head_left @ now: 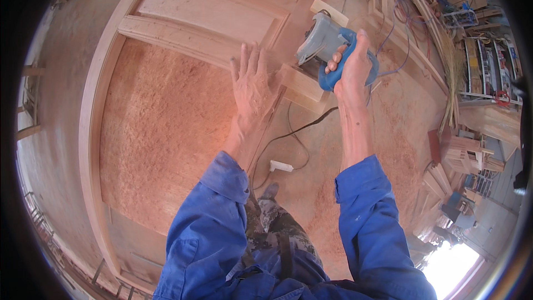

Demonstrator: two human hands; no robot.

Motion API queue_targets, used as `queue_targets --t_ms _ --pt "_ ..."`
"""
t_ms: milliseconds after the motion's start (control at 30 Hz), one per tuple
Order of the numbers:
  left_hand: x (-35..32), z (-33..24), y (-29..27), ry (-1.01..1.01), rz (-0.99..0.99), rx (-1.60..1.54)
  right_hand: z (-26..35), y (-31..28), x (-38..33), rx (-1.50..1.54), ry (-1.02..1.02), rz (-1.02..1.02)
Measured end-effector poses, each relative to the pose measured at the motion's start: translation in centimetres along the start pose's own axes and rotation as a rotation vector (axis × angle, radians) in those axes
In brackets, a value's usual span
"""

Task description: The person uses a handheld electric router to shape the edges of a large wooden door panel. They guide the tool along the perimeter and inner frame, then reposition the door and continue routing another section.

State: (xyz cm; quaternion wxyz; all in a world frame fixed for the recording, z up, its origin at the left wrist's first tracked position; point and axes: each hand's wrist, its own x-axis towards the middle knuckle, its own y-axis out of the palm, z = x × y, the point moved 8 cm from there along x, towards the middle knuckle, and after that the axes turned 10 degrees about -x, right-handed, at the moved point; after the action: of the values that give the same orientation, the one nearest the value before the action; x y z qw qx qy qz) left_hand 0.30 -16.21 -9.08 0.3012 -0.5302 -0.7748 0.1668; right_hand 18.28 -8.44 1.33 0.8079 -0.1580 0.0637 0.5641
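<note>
Right hand (pixel 354 69) wrapped tight around the blue handle of the power planer (pixel 327 50), which sits on the door frame (pixel 183 36) at its right edge. Left hand (pixel 252 86) flat, fingers spread, pressing the wood just beside the tool. Black cable (pixel 288 133) trails down across the sawdust-covered floor (pixel 400 133).

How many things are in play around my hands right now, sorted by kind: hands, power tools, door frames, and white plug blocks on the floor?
Hands: 2, left hand flat on the frame, right hand gripping the tool
Power tools: 1, blue and grey power tool
Wooden door frames: 1, wooden door frame
White plug blocks: 1, white plug block
Total: 5
</note>
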Motion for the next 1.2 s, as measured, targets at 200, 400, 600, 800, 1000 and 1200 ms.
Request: queue_targets --t_ms 200,400,600,800,1000,1200 --pt "0.3 -0.3 -0.1 0.003 -0.015 -0.012 0.0 0.4 0.5 0.015 -0.013 0.016" --pt "0.7 -0.5 0.0 -0.019 -0.026 -0.048 -0.2 -0.2 0.4 -0.009 -0.005 -0.002" --pt "0.4 -0.3 0.7 -0.115 0.002 -0.087 -1.3 -0.7 1.3 -0.019 0.065 -0.031" --pt "0.3 -0.4 0.4 -0.149 -0.008 -0.120 -1.4 -0.9 1.1 -0.051 0.080 -0.054" --pt "0.1 0.1 0.1 -0.165 0.018 -0.084 0.0 0.6 0.4 -0.034 0.067 -0.027" --pt "0.7 -0.1 0.3 -0.175 0.036 -0.031 0.2 0.4 0.0 -0.039 0.108 -0.020"
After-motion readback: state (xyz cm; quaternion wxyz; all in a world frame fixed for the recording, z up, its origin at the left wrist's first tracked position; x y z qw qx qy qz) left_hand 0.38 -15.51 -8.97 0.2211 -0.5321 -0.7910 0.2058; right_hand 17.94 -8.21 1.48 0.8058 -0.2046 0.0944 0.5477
